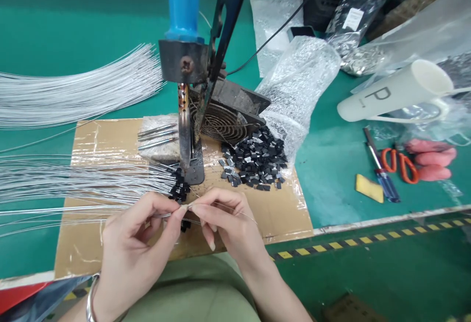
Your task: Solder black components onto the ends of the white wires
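My left hand (138, 246) and my right hand (231, 221) meet low over the cardboard, fingertips nearly touching. Both pinch a thin wire (241, 212), whose fine strands show past my right fingers. What lies right between the fingertips is too small to make out. Just behind my hands, several grey-white wires (121, 179) end in small black connectors (179, 184). A soldering iron (184, 135) with a blue handle hangs tip-down from a black clamp (184, 61) above them. To the right is a heap of loose black connectors (259, 157).
Cardboard (294, 209) covers part of the green table. A small fan (228, 111) stands behind the iron, bubble wrap (300, 84) beside it. At left lies a thick wire bundle (73, 96). Rightward are a white mug (393, 91), screwdriver (384, 174), orange-handled scissors (407, 169) and yellow sponge (369, 188).
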Tool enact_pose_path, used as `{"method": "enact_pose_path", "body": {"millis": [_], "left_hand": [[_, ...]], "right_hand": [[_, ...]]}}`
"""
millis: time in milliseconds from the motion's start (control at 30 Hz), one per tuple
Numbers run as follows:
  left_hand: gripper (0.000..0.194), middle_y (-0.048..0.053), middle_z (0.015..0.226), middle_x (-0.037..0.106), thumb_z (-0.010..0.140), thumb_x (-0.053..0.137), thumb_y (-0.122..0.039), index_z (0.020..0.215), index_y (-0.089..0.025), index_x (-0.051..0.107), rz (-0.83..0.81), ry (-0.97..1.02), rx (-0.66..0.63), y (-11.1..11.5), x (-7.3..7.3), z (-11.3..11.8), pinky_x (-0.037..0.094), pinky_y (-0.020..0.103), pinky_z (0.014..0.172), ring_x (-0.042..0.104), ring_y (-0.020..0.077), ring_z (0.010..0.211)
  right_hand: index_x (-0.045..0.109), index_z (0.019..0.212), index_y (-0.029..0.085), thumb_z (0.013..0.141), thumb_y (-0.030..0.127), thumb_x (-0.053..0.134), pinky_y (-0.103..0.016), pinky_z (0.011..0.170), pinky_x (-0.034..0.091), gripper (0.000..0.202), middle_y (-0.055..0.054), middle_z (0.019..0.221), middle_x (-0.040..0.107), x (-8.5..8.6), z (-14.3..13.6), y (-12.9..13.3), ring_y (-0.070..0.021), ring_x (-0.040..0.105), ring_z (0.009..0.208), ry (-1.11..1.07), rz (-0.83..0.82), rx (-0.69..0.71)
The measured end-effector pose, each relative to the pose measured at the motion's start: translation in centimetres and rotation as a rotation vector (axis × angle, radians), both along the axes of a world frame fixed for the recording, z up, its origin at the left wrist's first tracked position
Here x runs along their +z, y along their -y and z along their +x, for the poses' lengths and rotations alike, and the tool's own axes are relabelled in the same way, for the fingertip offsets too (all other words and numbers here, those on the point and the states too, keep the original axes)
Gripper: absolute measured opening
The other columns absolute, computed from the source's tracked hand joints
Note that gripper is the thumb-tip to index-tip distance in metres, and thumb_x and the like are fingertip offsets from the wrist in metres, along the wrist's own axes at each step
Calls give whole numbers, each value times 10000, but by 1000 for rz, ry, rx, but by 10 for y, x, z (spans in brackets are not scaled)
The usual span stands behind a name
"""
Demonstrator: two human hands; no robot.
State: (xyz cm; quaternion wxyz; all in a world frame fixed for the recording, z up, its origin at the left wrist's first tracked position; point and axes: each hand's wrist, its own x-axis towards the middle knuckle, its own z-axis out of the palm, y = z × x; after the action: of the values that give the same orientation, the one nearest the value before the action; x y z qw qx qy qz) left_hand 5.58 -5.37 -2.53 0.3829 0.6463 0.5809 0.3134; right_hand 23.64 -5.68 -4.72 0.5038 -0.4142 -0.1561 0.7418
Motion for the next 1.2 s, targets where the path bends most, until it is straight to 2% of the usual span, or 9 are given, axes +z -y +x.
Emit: {"method": "enact_pose_path", "body": {"millis": [167, 400, 567, 767, 900, 1000, 1067, 1200], "left_hand": [[84, -26, 742, 748, 959, 738, -280, 892, -229, 733, 1, 5, 2, 1, -1, 0, 503, 188, 552, 672, 105, 601], [78, -25, 718, 714, 936, 740, -256, 866, -227, 720, 1, 17, 59, -1, -2, 5, 491, 208, 523, 640, 111, 580], [84, -16, 715, 715, 936, 746, -268, 863, -234, 724, 33, 13, 73, 0, -2, 9, 500, 226, 519, 644, 125, 586], [98, -24, 660, 688, 927, 749, -268, 840, -231, 725, 38, 11, 132, 1, -1, 17, 434, 235, 464, 586, 117, 538], [108, -35, 657, 665, 943, 727, -270, 840, -243, 713, 6, 36, 161, 1, -1, 20, 392, 240, 471, 546, 107, 538], [88, -40, 668, 660, 936, 738, -240, 850, -234, 719, -5, 63, 161, 1, -3, 17, 395, 224, 494, 541, 95, 554], [62, -39, 697, 682, 933, 746, -236, 874, -232, 726, -15, 57, 141, 0, -5, 13, 415, 209, 509, 566, 93, 575], [18, -31, 767, 731, 937, 752, -261, 934, -243, 753, -50, 50, 143, -3, -4, 8, 448, 180, 528, 614, 90, 616]], "right_hand": [[851, 727, 208, 784, 297, 919, -159, 339, 370, 126, 56, 543, 618, -1, 0, 0, -48, 516, 345, -13, -18, 15], [878, 817, 213, 806, 381, 910, -185, 329, 398, 172, 37, 601, 653, -3, -4, 4, -63, 497, 377, 15, -8, -9], [880, 801, 224, 813, 363, 903, -181, 323, 386, 142, 36, 589, 655, -3, -8, 7, -58, 484, 362, 12, -15, -58], [889, 807, 239, 805, 354, 912, -156, 318, 393, 117, 40, 580, 649, -5, -19, 9, -40, 466, 345, -44, -19, -163], [884, 818, 232, 805, 395, 913, -177, 307, 415, 166, 28, 595, 665, -8, -24, 12, -62, 477, 359, -4, -20, -188], [889, 873, 236, 866, 438, 872, -204, 339, 461, 202, 8, 671, 706, -10, -18, 15, -78, 528, 393, 111, 35, -144], [895, 930, 250, 923, 422, 826, -228, 387, 507, 186, -2, 739, 726, -10, -8, 15, -89, 571, 430, 289, 112, -154], [871, 990, 250, 966, 265, 779, -274, 544, 566, 97, -28, 835, 751, -12, 22, 9, -136, 654, 606, 949, 291, -305]]}}
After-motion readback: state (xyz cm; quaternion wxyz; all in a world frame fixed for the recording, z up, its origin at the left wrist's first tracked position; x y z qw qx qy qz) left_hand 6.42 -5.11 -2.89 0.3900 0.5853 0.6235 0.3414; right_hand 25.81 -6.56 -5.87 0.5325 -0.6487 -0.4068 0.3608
